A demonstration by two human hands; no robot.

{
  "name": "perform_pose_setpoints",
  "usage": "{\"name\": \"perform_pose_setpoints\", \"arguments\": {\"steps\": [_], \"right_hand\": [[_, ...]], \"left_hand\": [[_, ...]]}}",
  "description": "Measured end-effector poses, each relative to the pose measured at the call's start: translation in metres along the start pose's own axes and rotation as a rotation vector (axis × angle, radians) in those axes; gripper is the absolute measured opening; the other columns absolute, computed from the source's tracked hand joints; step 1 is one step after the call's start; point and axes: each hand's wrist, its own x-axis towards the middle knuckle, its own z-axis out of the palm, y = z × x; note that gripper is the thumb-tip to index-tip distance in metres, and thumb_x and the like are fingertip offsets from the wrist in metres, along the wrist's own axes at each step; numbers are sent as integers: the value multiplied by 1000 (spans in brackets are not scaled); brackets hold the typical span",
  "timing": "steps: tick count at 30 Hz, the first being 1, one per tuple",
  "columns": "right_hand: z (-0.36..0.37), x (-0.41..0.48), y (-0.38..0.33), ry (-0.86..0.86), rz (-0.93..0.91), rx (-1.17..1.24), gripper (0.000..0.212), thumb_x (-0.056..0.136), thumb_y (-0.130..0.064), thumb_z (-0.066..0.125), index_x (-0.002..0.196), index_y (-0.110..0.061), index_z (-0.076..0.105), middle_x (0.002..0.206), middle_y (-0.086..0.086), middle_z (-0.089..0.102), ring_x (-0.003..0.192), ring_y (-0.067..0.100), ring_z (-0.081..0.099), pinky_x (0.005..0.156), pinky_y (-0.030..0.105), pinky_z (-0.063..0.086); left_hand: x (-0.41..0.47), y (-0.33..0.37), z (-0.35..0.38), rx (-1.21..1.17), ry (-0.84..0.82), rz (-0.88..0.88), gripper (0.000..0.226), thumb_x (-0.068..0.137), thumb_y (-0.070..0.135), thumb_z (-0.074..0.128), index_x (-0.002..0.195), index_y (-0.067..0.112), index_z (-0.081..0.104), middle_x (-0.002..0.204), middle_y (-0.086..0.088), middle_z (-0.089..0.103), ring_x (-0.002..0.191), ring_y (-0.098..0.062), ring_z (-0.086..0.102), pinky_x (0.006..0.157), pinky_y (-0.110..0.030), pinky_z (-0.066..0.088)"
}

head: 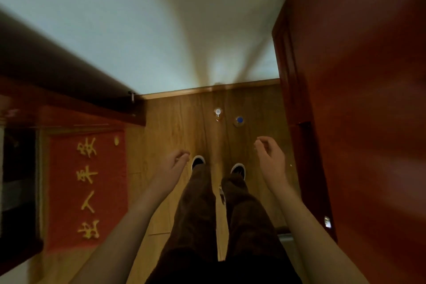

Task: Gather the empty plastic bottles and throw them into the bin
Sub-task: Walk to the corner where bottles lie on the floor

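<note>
Two clear plastic bottles stand upright on the wooden floor close to the white wall, seen from above. One has a white cap [217,113], the other a blue cap [239,121] just to its right. My left hand [173,166] hangs above the floor beside my left shoe, fingers loosely curled, holding nothing. My right hand [270,157] is higher and nearer the bottles, fingers curled and apart, also holding nothing. Both hands are well short of the bottles. No bin is in view.
A red-brown wooden door or cabinet [355,104] fills the right side. A dark wooden door [69,90] stands at the left above a red mat with yellow characters [88,189]. My legs and shoes [198,161] occupy the floor strip between them.
</note>
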Motion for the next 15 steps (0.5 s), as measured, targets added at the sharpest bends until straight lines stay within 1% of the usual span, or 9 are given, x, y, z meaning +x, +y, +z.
{"name": "perform_pose_setpoints", "arguments": {"steps": [3, 5, 7, 9, 11, 13, 15], "right_hand": [[35, 61, 47, 23, 78, 37, 29, 96, -32, 56, 124, -23, 55, 106, -17, 57, 103, 2, 56, 75, 17, 44], [56, 113, 85, 48, 87, 44, 37, 94, -30, 60, 129, -21, 52, 110, -13, 56, 104, 4, 57, 75, 17, 44], [71, 166, 128, 90, 94, 17, 45, 90, -32, 65, 132, -23, 50, 117, -9, 56, 106, 9, 58, 75, 18, 45], [84, 218, 174, 100, 84, -24, 54, 87, -34, 69, 135, -25, 47, 123, -8, 55, 110, 10, 57, 76, 19, 45], [98, 267, 223, 68, 62, -87, 66, 82, -39, 74, 139, -27, 44, 131, -8, 54, 117, 11, 54, 85, 25, 48], [115, 313, 273, 6, 48, -137, 79, 75, -43, 79, 142, -33, 39, 142, -7, 48, 125, 14, 50, 98, 38, 48], [135, 355, 315, -51, 41, -170, 88, 70, -38, 84, 144, -36, 36, 148, -8, 42, 131, 15, 45, 104, 42, 44]], "left_hand": [[79, -26, 26, 19, 18, 9, 24, 99, 28, 47, 114, 18, 63, 105, 5, 65, 99, -9, 61, 77, -22, 46], [138, -58, 49, 1, 17, -6, 29, 98, 32, 49, 121, 17, 60, 111, 5, 62, 102, -9, 59, 78, -22, 46], [198, -97, 74, -31, 17, -34, 34, 96, 31, 53, 127, 18, 56, 116, 5, 60, 104, -6, 58, 77, -18, 46], [260, -142, 99, -29, 20, -35, 41, 93, 30, 60, 131, 18, 53, 121, 3, 59, 108, -10, 58, 82, -20, 47], [321, -190, 119, 18, 11, -28, 50, 89, 29, 66, 135, 17, 49, 128, 2, 58, 116, -13, 55, 91, -26, 46], [380, -234, 137, 73, -1, -5, 62, 84, 30, 71, 139, 18, 44, 133, 2, 55, 122, -13, 52, 97, -30, 45], [437, -274, 155, 109, -15, 27, 75, 79, 29, 76, 143, 18, 39, 140, 1, 51, 128, -14, 48, 103, -36, 45]]}}
